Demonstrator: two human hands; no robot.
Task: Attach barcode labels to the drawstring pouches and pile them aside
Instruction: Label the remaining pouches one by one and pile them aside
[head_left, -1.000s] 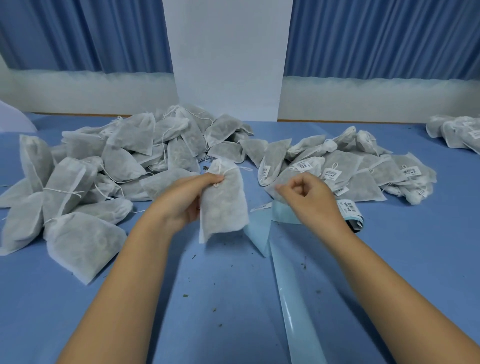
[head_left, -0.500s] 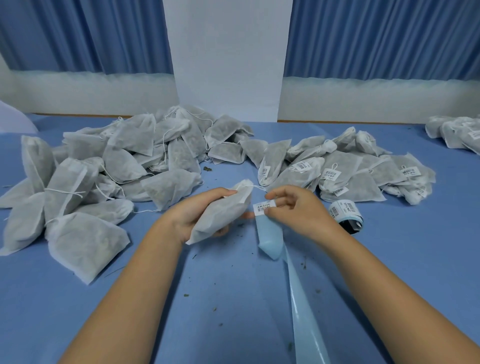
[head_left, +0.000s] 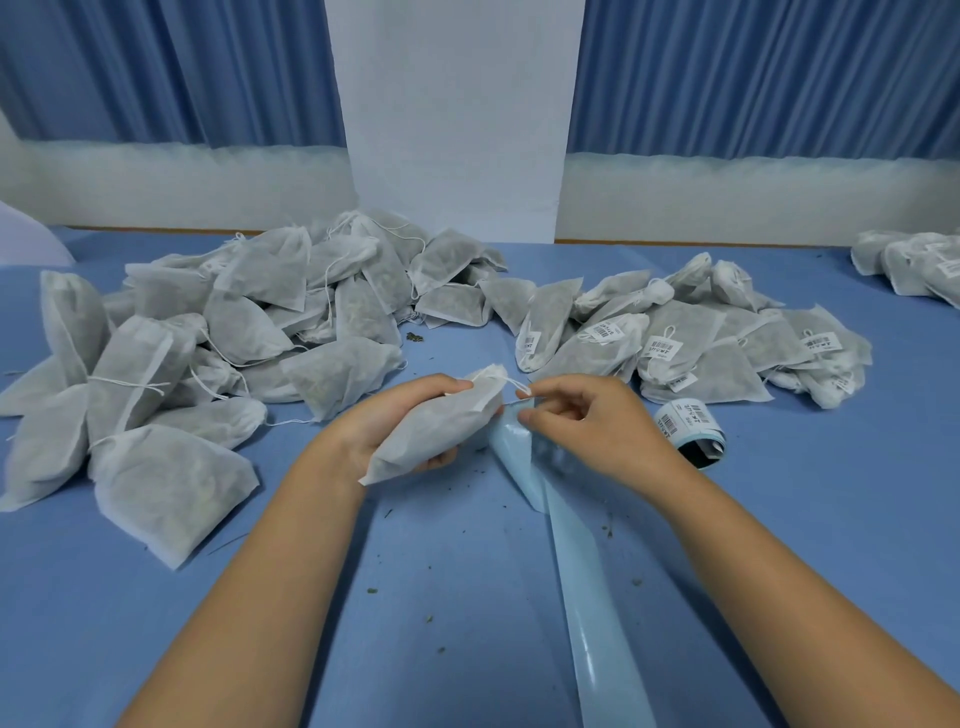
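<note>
My left hand (head_left: 379, 426) grips a white drawstring pouch (head_left: 441, 426) filled with dried herbs, held tilted above the table's middle. My right hand (head_left: 587, 426) is at the pouch's drawstring end, its fingertips pinching at the pale blue backing strip (head_left: 587, 597) that trails toward me. The label between those fingers is barely visible. A roll of barcode labels (head_left: 691, 423) lies just right of my right hand. Unlabelled pouches (head_left: 208, 338) are heaped at the left. Labelled pouches (head_left: 675, 343) are piled at the right.
The blue table (head_left: 831, 519) carries scattered herb crumbs near the hands. A further small heap of labelled pouches (head_left: 914, 265) sits at the far right edge. Blue curtains and a white pillar stand behind the table.
The pouch went from hanging upright to lying tilted in my left hand. My right hand peeled a label from the strip and brought it up to the pouch's drawstring end.
</note>
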